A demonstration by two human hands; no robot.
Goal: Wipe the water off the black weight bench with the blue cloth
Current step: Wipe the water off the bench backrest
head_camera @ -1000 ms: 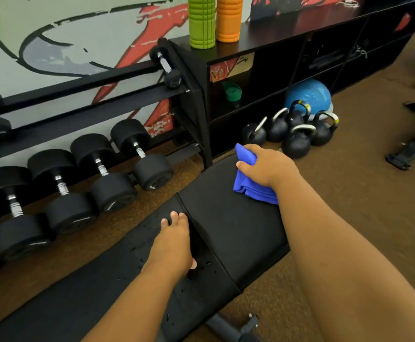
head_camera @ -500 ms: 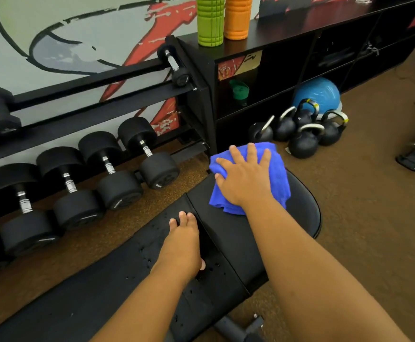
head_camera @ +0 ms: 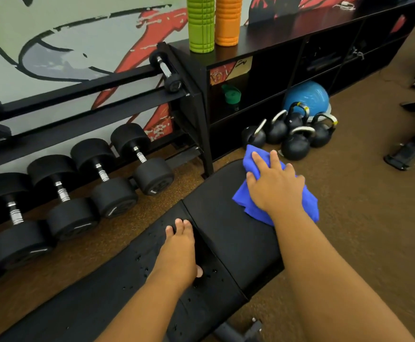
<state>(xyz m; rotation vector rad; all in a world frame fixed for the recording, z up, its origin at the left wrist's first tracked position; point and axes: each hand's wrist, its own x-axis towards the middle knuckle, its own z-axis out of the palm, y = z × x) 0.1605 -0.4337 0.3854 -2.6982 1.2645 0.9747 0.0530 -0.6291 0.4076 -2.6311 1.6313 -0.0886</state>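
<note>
Cloth pressed flat under right hand; left hand rested flat on bench. Droplets near left hand likely missed.

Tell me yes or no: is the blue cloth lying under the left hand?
No, the blue cloth lies under the right hand; the left hand rests on bare bench.

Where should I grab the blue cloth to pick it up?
Probably the bunched fold of the cloth at the bench's far end, pinched from above. It sticks up past the right hand's fingertips; the rest lies flat under the palm.
</note>
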